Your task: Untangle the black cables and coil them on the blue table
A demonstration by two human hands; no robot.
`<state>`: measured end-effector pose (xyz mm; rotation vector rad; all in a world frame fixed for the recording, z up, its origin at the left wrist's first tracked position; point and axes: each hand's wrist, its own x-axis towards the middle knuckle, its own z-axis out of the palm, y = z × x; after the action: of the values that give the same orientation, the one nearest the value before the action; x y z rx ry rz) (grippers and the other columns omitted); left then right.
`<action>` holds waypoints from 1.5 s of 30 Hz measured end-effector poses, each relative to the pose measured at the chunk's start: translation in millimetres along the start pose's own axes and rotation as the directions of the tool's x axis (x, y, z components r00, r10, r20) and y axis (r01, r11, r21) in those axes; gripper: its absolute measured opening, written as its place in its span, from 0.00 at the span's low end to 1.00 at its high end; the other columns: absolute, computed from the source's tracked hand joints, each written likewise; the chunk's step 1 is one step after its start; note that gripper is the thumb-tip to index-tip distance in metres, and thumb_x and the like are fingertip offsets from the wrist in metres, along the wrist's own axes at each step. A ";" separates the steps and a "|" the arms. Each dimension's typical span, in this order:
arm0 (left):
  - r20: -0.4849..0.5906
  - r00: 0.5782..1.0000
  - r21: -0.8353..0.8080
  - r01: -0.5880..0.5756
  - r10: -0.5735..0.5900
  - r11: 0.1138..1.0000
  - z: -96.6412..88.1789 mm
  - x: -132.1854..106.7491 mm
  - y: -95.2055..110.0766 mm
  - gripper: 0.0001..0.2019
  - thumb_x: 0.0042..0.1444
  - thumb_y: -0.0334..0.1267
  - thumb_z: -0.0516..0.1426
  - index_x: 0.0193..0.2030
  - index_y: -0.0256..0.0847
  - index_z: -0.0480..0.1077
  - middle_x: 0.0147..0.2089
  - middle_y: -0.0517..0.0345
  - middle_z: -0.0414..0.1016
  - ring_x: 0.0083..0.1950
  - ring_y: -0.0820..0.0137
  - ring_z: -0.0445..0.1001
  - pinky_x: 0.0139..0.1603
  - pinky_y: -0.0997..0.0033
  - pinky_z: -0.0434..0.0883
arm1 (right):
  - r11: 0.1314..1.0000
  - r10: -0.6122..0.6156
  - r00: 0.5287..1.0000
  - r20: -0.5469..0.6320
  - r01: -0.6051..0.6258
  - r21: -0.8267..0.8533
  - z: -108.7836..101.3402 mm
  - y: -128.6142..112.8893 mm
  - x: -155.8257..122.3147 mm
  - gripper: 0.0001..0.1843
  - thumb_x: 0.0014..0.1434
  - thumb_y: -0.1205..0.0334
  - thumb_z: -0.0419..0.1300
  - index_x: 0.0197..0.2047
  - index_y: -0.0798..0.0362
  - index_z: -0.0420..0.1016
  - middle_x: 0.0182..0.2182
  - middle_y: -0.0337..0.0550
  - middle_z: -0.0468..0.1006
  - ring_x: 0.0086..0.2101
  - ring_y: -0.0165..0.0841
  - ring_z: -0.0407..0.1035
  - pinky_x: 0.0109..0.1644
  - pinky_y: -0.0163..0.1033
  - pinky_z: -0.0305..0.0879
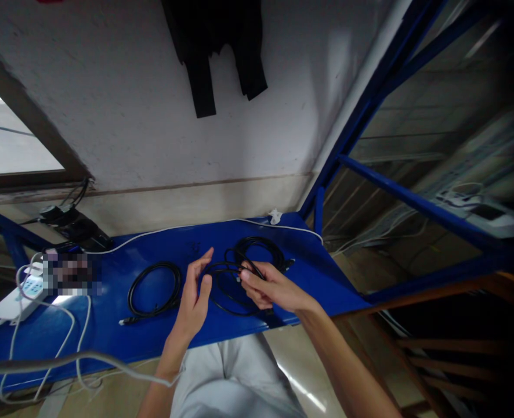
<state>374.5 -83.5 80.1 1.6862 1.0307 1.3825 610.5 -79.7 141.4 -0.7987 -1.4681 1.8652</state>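
My right hand [272, 287] grips a black cable [228, 265] between thumb and fingers, and its loose loops hang to the left over the blue table. My left hand [196, 299] is apart from it on the left, with fingers stretched out, thumb raised and nothing held. Just behind my right hand lies a coiled black cable [278, 251], partly hidden by the hand and the held loops. To the left of my left hand rests another coiled black cable [130, 295], its plug end [129, 321] pointing left near the front edge.
The narrow blue table [109, 342] runs along the wall. At its left end are a white power strip [26, 296], tangled white cables [72, 325], a black bag-like object [76, 226] and a blurred-out item. Crumpled white paper [275, 216] sits at the back. Blue frame bars [396, 186] stand right.
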 end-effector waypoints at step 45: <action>0.550 0.829 0.539 -0.446 0.102 0.715 -30.5 -50.5 -64.6 0.13 0.68 0.48 0.64 0.38 0.41 0.72 0.43 0.51 0.75 0.51 0.59 0.71 0.55 0.53 0.69 | 0.254 -0.423 0.879 0.222 0.350 -0.902 -18.1 128.5 7.0 0.33 0.59 0.38 0.74 0.57 0.52 0.78 0.61 0.58 0.75 0.67 0.52 0.64 0.71 0.61 0.67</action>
<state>330.0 -100.4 6.7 2.6455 1.0339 0.6822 606.7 -87.1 11.7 -0.8144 -2.4266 0.4359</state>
